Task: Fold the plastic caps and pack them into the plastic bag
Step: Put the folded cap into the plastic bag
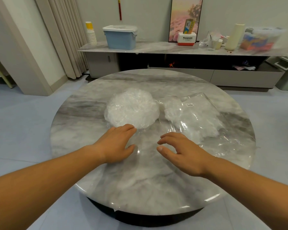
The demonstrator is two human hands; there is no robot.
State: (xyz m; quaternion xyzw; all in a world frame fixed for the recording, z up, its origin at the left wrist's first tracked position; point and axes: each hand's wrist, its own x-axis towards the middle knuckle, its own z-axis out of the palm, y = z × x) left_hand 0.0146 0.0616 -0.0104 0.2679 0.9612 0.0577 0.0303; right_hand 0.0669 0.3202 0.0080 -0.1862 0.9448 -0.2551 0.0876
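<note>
Head view: on the worktop [156, 180] a clear plastic bag [206, 123], part-filled with crinkled white plastic, slants far-left to near-right beside a round mound of plastic caps [131, 108]. Left hand [116, 143] flat, fingertips touching the mound; right hand [181, 150] spread, gripping nothing. A shelf box [187, 39] reads Panasonic.

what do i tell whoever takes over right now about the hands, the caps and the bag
The left hand is open with straight fingers, its fingertips at the near edge of the cap pile, and holds nothing.
The right hand is open with spread fingers by the near left corner of the plastic bag, and holds nothing.
The pile sits mid table. The bag lies flat to its right and seems to hold some crumpled caps already.
Left to do: fold the pile's caps and pack them.
</note>
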